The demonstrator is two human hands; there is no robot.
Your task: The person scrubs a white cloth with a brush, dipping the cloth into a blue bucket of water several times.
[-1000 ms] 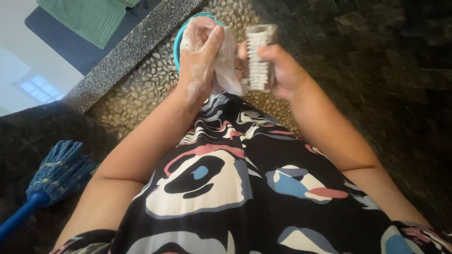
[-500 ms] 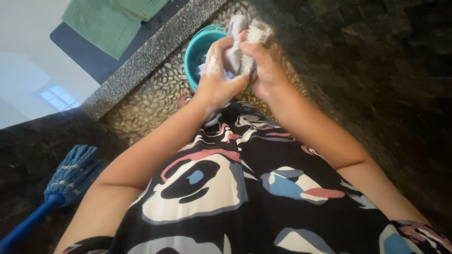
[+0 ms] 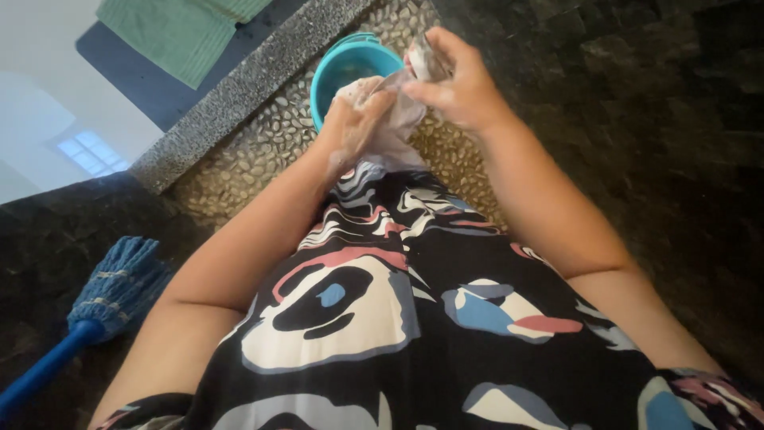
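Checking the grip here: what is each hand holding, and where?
Left hand bunches the white cloth mid-length; right hand grips its upper end, seemingly with a brush.

Hands (image 3: 414,99) above bucket (image 3: 342,68) (mop (image 3: 103,299) left)

Hands: two, left hand (image 3: 354,127), right hand (image 3: 461,84)
Cloth (image 3: 390,131): one
Brush (image 3: 420,60): probably one, mostly hidden
Bucket (image 3: 334,68): one
Mop (image 3: 107,291): one
Green towel (image 3: 171,32): one

We see daylight pouring in from the upper left, where the pale floor (image 3: 32,95) is washed out. The dark stone (image 3: 676,119) on the right lies dim, its detail muddy. The hands are slightly motion-blurred, and straight edges bow near the corners.
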